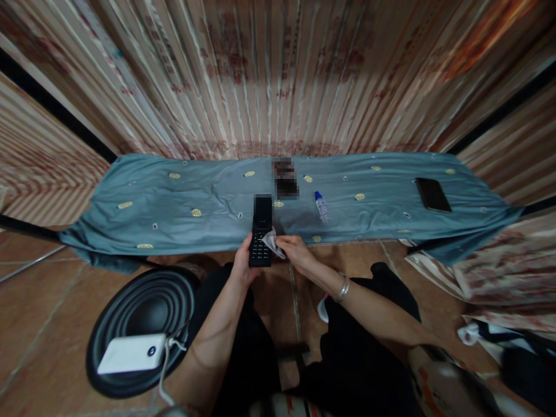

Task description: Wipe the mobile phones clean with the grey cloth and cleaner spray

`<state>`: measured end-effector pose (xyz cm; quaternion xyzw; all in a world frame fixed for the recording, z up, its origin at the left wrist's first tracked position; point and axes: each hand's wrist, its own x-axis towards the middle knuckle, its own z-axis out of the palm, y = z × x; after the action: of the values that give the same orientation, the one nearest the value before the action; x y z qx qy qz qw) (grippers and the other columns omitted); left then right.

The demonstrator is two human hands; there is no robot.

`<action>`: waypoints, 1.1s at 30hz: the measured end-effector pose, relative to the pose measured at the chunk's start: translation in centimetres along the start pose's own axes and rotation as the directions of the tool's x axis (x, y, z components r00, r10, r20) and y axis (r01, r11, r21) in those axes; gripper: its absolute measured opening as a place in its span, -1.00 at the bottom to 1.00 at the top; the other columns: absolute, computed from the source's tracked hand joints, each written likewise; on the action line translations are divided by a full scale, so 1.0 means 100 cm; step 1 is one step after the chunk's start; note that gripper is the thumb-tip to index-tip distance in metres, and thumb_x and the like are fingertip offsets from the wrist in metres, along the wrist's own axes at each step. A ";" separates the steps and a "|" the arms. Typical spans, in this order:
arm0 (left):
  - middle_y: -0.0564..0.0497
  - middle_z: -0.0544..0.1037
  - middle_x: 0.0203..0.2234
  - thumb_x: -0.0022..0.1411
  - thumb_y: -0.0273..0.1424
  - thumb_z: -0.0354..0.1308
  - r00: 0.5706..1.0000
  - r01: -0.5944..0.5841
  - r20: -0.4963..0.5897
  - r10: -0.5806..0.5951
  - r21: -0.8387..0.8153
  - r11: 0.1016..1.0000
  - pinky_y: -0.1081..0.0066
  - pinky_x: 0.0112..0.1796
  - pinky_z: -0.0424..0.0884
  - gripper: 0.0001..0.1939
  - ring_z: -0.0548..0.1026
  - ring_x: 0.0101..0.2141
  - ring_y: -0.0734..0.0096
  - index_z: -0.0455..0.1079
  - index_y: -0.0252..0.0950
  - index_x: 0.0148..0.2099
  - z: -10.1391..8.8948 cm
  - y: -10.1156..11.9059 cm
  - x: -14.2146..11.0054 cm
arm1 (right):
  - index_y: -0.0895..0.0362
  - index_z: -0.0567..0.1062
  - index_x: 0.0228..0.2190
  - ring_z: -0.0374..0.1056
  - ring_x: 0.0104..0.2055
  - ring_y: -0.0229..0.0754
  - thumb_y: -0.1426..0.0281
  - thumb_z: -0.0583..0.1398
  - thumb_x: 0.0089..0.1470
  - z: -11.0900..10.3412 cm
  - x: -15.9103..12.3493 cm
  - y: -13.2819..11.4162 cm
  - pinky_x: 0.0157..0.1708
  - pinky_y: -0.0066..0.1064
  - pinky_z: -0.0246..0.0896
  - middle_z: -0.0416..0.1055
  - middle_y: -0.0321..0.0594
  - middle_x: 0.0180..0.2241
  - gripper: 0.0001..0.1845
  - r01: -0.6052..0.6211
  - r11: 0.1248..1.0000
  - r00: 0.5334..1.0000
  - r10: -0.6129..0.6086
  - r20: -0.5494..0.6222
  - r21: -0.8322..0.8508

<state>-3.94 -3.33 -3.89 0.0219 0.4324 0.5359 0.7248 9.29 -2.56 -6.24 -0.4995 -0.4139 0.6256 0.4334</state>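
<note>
A black flip phone [260, 253], unfolded with its number keys facing up, is gripped along its lower left side by my left hand [244, 260]. My right hand [295, 251] pinches a pale, crumpled cloth [274, 242], which touches the right side of the keypad. Part of the keys is covered by that cloth. Beyond the phone, a small clear bottle with a blue cap [322, 207] lies on the blue-green cloth cover [221, 191]. A blurred-out dark item [285, 178] lies behind the phone.
At the right end of the cover lies a dark flat case [433, 194]. On the tiled floor, lower left, a white power bank [131, 354] with a cable rests on a black ringed round object [182, 289]. Striped curtains [260, 75] hang behind.
</note>
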 end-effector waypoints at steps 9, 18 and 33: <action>-0.32 0.62 -0.14 0.38 -0.25 -0.11 0.989 -0.010 0.150 0.009 0.008 1.000 0.22 -0.09 0.50 -0.48 0.61 -0.13 0.13 0.36 -0.54 0.18 0.000 -0.001 0.007 | 0.14 0.39 -0.70 0.02 -0.62 -0.37 0.01 0.28 -0.20 0.008 -0.028 -0.006 -0.58 -0.47 -0.15 0.22 -0.37 -0.70 -0.54 -0.026 1.000 0.992 0.025 0.124 0.007; -0.23 0.65 -0.26 0.43 -0.28 -0.22 0.996 0.025 0.082 -0.021 -0.052 0.998 0.31 -0.20 0.54 -0.46 0.63 -0.31 0.25 0.27 -0.51 0.25 0.009 0.000 0.004 | 0.15 0.44 -0.64 0.06 -0.59 -0.34 0.09 0.15 0.14 -0.004 -0.041 -0.004 -0.55 -0.45 -0.11 0.21 -0.37 -0.69 -0.52 0.220 0.916 0.960 -0.142 0.241 -0.337; -0.18 0.59 -0.47 0.43 -0.16 -0.29 0.987 0.147 0.069 -0.145 -0.020 0.989 0.48 -0.63 0.34 -0.39 0.53 -0.55 0.35 0.44 -0.53 0.01 0.020 -0.016 0.010 | 0.18 0.53 -0.29 0.29 -0.21 -0.09 0.38 0.03 0.35 -0.016 -0.045 -0.020 -0.19 -0.27 0.29 0.48 -0.07 -0.32 -0.70 0.561 -0.175 0.650 -0.512 0.561 -0.809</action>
<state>-1.39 -2.29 -4.01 -0.0009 0.4014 0.4859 0.7764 11.67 -6.18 -3.38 -0.4146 -0.8846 -0.0357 0.2108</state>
